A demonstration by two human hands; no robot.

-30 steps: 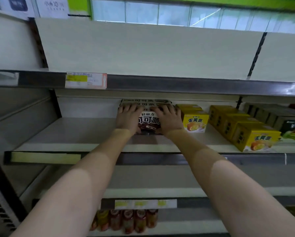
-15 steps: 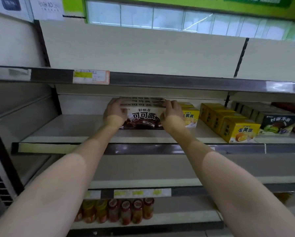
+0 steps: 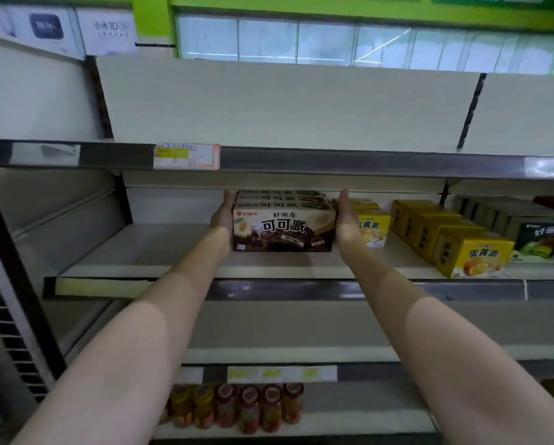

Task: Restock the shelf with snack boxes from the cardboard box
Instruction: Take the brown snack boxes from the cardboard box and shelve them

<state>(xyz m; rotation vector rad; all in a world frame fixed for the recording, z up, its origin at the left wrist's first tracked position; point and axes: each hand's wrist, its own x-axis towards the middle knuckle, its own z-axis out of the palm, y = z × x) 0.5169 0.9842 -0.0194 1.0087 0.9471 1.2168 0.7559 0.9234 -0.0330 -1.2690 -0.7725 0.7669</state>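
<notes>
Partway through, by the look of it: a row of brown boxes (image 3: pixel 283 231) already on the middle shelf (image 3: pixel 147 248) at frame centre, front face outward, several more lined up behind it toward the back wall. Left hand (image 3: pixel 222 216) flat against the row's left side, right hand (image 3: pixel 346 220) flat against its right side, fingers straight and pointing inward along the boxes, neither curled round anything; pressing or squaring the row rather than clutching it, or so judged. Row resting on the shelf, not lifted, as far as can be seen. Just right of the right hand, a short file of yellow boxes (image 3: pixel 372 229), touching or nearly touching the hand, hard to say which; further right, a longer slanted file of the same yellow kind (image 3: pixel 471 255), then a green box (image 3: pixel 545 242) at the right edge of the frame. Left of the brown row, bare shelf running toward the left upright, so room for much more stock there. Top shelf (image 3: pixel 301 162) across the upper half with only a price tag (image 3: pixel 185 156) on its lip and nothing visible standing on it. Bottom of the frame: a cluster of bottles (image 3: pixel 246 409) on the lowest shelf. No cardboard box anywhere in view, so no telling how many boxes remain to be fetched. Likely left to do: let go of the row, return for more, fill the gap at left
</notes>
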